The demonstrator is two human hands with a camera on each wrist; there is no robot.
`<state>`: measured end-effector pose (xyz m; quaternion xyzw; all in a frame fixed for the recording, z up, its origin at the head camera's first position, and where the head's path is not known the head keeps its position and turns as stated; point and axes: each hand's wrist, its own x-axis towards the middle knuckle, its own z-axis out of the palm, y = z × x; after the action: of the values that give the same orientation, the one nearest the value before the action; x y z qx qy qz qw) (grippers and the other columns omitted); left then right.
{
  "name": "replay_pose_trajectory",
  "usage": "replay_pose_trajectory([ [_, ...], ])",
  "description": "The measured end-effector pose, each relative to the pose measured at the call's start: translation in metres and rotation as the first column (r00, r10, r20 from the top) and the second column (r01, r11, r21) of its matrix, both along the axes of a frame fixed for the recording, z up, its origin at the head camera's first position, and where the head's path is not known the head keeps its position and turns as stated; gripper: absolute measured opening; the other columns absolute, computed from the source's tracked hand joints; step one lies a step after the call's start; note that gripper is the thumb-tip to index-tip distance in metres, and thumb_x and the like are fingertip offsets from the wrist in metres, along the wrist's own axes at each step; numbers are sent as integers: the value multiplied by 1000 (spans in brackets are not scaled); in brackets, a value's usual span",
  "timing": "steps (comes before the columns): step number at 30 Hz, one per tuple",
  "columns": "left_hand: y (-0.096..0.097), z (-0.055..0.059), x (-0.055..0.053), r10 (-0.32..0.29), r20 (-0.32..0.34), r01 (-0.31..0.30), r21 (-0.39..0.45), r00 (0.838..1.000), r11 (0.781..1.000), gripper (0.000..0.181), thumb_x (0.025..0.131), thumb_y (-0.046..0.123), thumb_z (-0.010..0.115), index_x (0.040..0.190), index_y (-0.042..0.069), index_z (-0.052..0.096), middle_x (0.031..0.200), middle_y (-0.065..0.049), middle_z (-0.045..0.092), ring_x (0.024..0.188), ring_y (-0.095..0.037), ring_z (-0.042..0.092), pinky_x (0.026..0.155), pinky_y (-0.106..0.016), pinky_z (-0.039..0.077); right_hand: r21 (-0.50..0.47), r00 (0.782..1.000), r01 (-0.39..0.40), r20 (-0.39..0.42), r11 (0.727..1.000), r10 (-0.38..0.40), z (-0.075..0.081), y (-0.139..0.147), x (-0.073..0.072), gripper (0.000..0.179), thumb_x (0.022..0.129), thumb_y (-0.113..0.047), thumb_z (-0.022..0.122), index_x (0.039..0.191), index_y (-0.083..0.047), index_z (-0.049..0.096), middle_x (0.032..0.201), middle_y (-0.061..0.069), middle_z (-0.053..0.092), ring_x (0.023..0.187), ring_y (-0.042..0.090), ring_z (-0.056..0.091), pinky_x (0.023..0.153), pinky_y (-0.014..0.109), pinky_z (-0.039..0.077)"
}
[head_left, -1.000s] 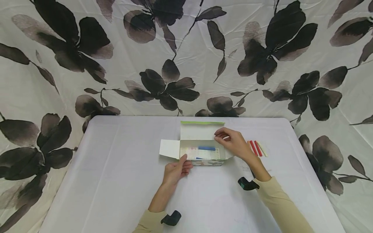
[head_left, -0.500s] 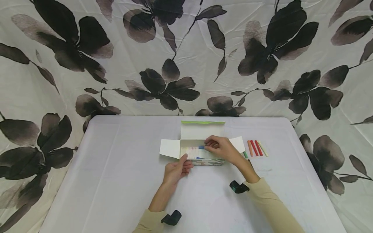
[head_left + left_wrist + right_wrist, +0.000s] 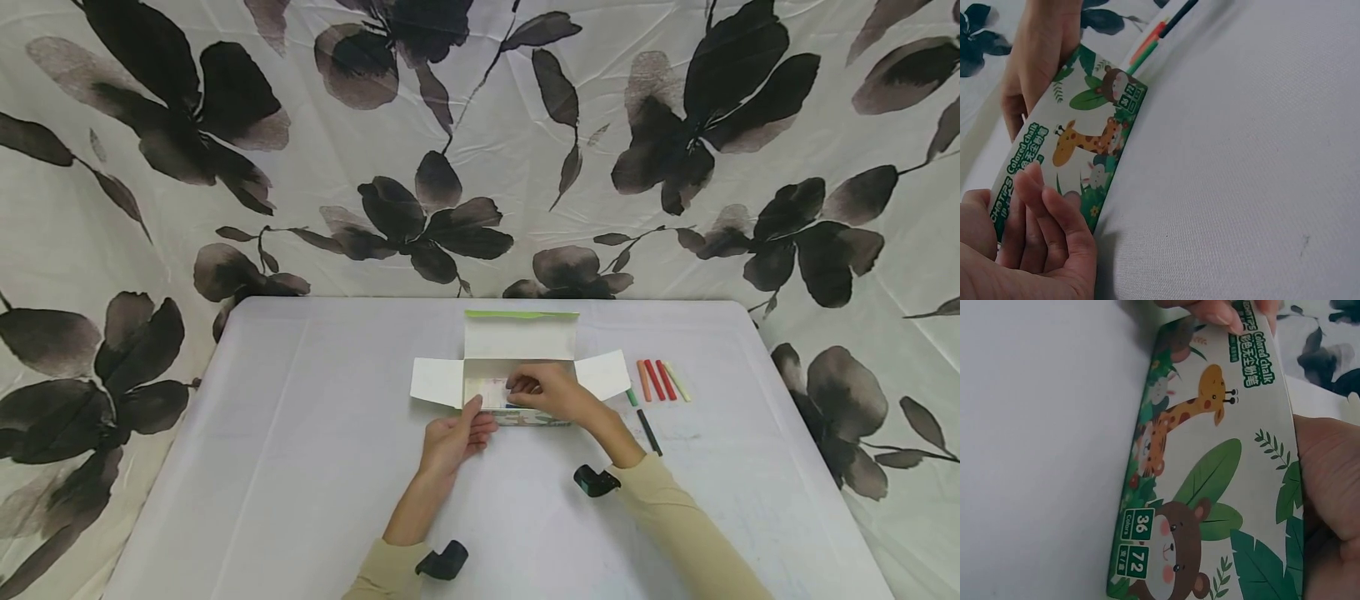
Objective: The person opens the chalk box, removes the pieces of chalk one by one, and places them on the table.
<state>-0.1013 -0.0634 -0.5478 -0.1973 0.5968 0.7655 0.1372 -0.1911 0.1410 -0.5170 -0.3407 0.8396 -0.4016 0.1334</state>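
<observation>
An open cardboard box of colored chalk (image 3: 520, 337) lies with its lid and side flaps spread; its front, printed with a giraffe and leaves, shows in both wrist views. At the front left corner my left hand (image 3: 450, 437) pinches the wall, thumb at the top edge and bent fingers (image 3: 1054, 231) against the front. My right hand (image 3: 546, 392) reaches down into the box from the right with its fingers curled. The front wall (image 3: 1210, 456) hides those fingertips in the right wrist view, so whether they pinch a chalk stick is unclear. Pale printed paper (image 3: 486, 390) shows inside.
Right of the box lie an orange chalk stick (image 3: 643, 381), two red sticks (image 3: 653, 380) and a pale yellow stick (image 3: 677, 381). A green stick (image 3: 632, 397) is partly under the right flap (image 3: 603, 375); a black stick (image 3: 649, 432) lies nearer. Floral cloth (image 3: 435, 225) hangs behind the white table (image 3: 300, 467).
My right hand has moved left and down from above the box's right side into it, and now covers where a blue chalk stick showed. The left hand keeps its place.
</observation>
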Motion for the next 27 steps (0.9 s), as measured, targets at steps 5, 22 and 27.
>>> replay_pose_trajectory([
  [5,1,0,0,8,-3,-8,14,1000,1000,53,101,43,66,106,-9,72,90,-7,77,74,-9,66,70,-21,56,95,998,-49,49,994,45,3,-2,-4,19,97,-11,73,109,4,72,98,8,74,90,17,69,83,29,57],
  [22,3,0,1,37,-4,-37,65,999,997,53,101,42,66,108,-11,71,89,-6,77,73,-6,67,70,-21,57,266,946,-229,287,936,150,14,-11,-19,14,99,1,64,106,1,76,94,4,75,83,7,65,79,24,54],
  [27,3,0,1,44,2,-44,52,999,998,53,101,42,67,107,-10,71,89,-6,77,73,-7,67,70,-21,57,255,937,-261,300,931,181,15,-11,-22,14,99,1,64,107,1,76,95,4,76,84,6,65,81,23,54],
])
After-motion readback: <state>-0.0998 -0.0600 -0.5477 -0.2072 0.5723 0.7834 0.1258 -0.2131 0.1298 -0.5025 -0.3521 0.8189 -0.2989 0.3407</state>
